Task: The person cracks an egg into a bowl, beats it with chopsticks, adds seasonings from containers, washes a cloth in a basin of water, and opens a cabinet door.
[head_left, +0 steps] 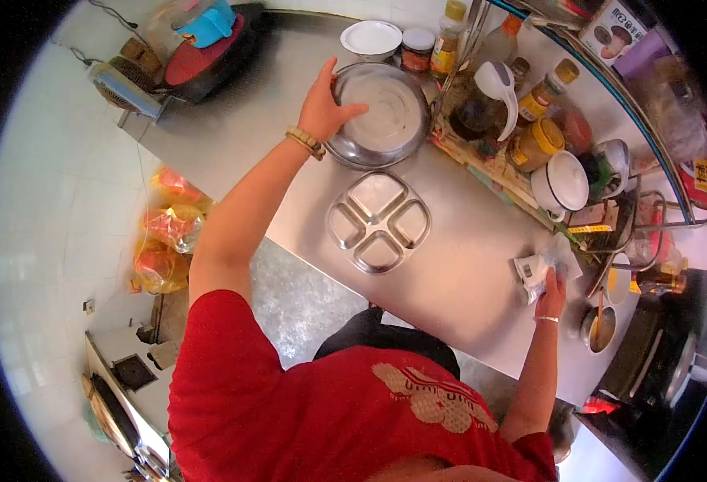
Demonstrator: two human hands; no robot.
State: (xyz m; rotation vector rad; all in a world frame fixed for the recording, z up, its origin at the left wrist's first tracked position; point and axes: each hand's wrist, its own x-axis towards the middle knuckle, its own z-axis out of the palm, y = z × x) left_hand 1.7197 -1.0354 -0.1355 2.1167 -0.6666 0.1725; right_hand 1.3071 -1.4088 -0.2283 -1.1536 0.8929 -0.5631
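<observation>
- The left hand point(327, 106) is spread wide, its thumb stretched well away from the fingers, at the left side of a round metal bowl point(385, 116).
- The thumb reaches over the bowl's rim toward its inside, while the fingers point along the outer edge; whether they press on the metal cannot be told.
- The right hand point(552, 296) has its fingers held narrow, closed on the lower right edge of a crumpled plastic package point(533, 273); the thumb's exact place cannot be made out.
- The package, whitish with small dark print, lies just beyond the right fingertips, over the right part of the metal table point(466, 281).
- A clear plastic wrap point(561, 255) shows beside the package, above the fingers.
- The divided metal tray point(379, 221), with four compartments, lies flat on the table between the two hands, apart from both and just below the bowl.
- Near the right hand, a small pan point(598, 329) stands with a long brown utensil point(600, 304) leaning in it.
- Beyond the bowl are a white dish point(371, 38), a jar with a pale lid point(417, 50) and a bottle with a yellowish cap point(448, 40).
- A white lidded pot point(566, 181) sits on the rack point(490, 173) along the far right side of the table.
</observation>
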